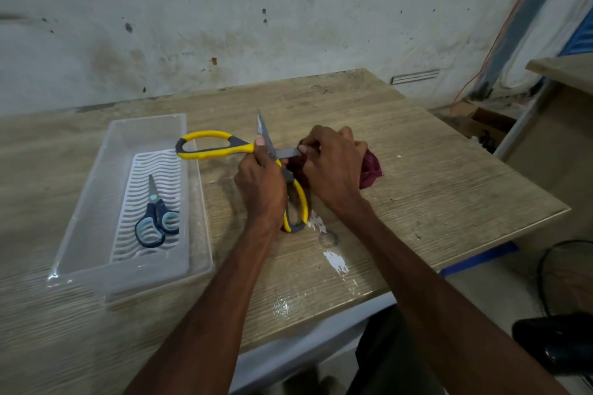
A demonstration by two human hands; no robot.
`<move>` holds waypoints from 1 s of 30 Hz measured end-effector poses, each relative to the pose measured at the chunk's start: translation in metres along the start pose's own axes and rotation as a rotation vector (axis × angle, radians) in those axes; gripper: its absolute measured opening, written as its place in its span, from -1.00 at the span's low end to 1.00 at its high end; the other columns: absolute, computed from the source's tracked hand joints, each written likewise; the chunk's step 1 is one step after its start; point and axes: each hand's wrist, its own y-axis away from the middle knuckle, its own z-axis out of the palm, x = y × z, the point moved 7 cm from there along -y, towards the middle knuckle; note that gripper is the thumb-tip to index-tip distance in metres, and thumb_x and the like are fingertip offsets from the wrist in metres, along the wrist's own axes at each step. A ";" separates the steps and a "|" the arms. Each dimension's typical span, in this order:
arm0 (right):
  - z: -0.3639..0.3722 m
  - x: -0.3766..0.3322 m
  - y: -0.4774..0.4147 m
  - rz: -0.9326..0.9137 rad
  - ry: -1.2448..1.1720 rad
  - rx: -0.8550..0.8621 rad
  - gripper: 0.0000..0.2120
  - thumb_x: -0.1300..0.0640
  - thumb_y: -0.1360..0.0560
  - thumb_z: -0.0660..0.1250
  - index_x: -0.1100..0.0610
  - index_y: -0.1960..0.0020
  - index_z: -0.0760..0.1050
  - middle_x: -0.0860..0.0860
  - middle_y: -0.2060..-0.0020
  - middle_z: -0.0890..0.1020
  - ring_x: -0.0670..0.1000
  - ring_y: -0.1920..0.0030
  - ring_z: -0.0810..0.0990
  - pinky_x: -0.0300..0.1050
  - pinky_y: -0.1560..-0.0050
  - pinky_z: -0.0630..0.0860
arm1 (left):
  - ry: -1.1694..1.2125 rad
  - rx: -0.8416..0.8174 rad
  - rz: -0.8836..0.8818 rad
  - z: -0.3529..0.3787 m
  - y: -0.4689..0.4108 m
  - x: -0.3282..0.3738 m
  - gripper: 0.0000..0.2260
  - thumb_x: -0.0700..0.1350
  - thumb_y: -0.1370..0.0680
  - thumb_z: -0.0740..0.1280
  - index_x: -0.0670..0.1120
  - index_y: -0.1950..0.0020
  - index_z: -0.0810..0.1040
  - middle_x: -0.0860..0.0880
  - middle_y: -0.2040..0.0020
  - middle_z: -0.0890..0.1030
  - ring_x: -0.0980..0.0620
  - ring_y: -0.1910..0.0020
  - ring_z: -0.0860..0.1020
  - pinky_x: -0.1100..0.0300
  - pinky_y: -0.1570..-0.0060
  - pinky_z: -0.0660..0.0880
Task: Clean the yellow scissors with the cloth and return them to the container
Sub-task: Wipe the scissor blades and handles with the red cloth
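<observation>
Left hand [261, 186] gripping splayed yellow scissors [205, 155], right hand [333, 167] clutching maroon cloth [372, 170] on blade [288, 153]

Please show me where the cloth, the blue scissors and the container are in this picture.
cloth [372, 168], head view: the dark red fold at its right end.
blue scissors [156, 212], head view: the dark handle below the pivot.
container [96, 189], head view: its clear left wall.

Container [93, 176] at left: far half is left open, near half is taken by blue scissors [157, 218]. Its right rim is overhung by one handle of the spread yellow scissors [208, 144]. Mid-table is blocked by left hand [261, 183], right hand [333, 167] and cloth [370, 170]. Bare tabletop [449, 176] is left at right, bounded by a cabinet [552, 138].
</observation>
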 end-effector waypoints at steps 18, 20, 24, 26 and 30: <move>0.008 -0.020 0.012 -0.223 -0.142 0.009 -0.93 0.18 -0.44 0.32 0.11 0.19 0.57 0.03 0.27 0.59 0.13 0.17 0.50 0.10 0.13 0.41 | 0.003 0.019 0.029 0.001 -0.004 -0.005 -0.50 0.07 -0.70 0.06 -0.30 -0.05 0.62 -0.31 -0.07 0.63 -0.27 -0.11 0.55 0.04 0.05 0.37; 0.015 -0.010 0.008 -0.214 -0.180 -0.040 -0.91 0.15 -0.46 0.30 0.11 0.12 0.58 0.07 0.23 0.58 0.14 0.15 0.52 0.10 0.11 0.44 | 0.049 -0.010 0.017 0.002 -0.005 -0.007 -0.50 0.15 -0.66 0.13 -0.20 0.20 0.59 -0.16 0.22 0.63 -0.12 0.16 0.59 0.18 0.22 0.40; 0.010 0.013 0.010 -0.163 -0.237 -0.118 -0.79 0.26 -0.39 0.39 0.15 -0.03 0.61 0.10 0.13 0.61 0.05 0.09 0.55 -0.21 0.04 0.37 | 0.121 -0.097 0.039 0.007 -0.011 -0.013 -0.57 0.12 -0.59 0.31 -0.05 0.42 0.45 0.04 0.46 0.50 0.10 0.42 0.48 0.24 0.37 0.33; 0.001 0.037 -0.001 -0.013 -0.214 -0.059 -0.82 0.28 -0.39 0.40 0.12 0.03 0.65 0.06 0.13 0.68 0.04 0.07 0.60 -0.24 0.02 0.38 | 0.265 -0.180 -0.045 0.012 -0.019 -0.025 -0.61 0.09 -0.59 0.32 -0.05 0.40 0.54 0.01 0.42 0.59 0.03 0.38 0.56 0.13 0.24 0.49; -0.017 0.060 -0.011 0.218 -0.332 0.018 -0.92 0.14 -0.44 0.43 0.06 0.07 0.66 -0.06 0.19 0.69 -0.12 0.14 0.63 -0.20 0.02 0.55 | 0.468 -0.305 -0.257 0.018 -0.027 -0.039 -0.75 -0.06 -0.63 0.29 -0.10 0.21 0.56 -0.02 0.41 0.64 0.09 0.31 0.67 0.16 0.24 0.58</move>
